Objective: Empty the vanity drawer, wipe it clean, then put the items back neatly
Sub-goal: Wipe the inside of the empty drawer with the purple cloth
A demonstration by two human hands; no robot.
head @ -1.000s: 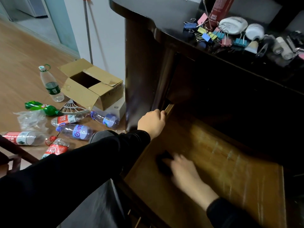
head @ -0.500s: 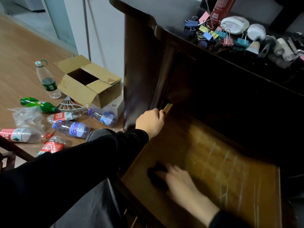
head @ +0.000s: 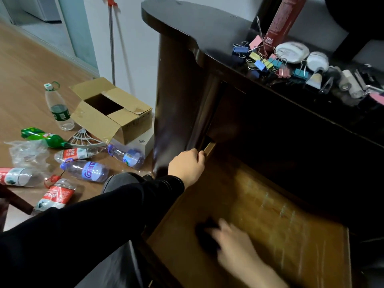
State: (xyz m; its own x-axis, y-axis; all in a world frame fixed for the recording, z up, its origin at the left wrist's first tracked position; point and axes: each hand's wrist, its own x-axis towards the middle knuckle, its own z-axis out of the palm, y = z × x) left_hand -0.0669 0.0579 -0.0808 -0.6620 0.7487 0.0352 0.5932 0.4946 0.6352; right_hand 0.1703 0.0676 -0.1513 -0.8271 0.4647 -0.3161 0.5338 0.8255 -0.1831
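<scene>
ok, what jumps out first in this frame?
The pulled-out wooden drawer, low right: a blurred right hand presses a dark cloth on its bottom while the left hand grips its left edge. Coloured binder clips heap on the vanity top above; plastic bottles litter the floor left.

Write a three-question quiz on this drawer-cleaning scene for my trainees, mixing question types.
1. True or false: the binder clips lie inside the drawer.
2. The left hand grips: A the drawer's side wall; B a bottle; C the cardboard box.
3. What does the right hand press on the drawer floor?
Key: 1 false, they sit on the vanity top; 2 A; 3 a dark cloth.
</scene>
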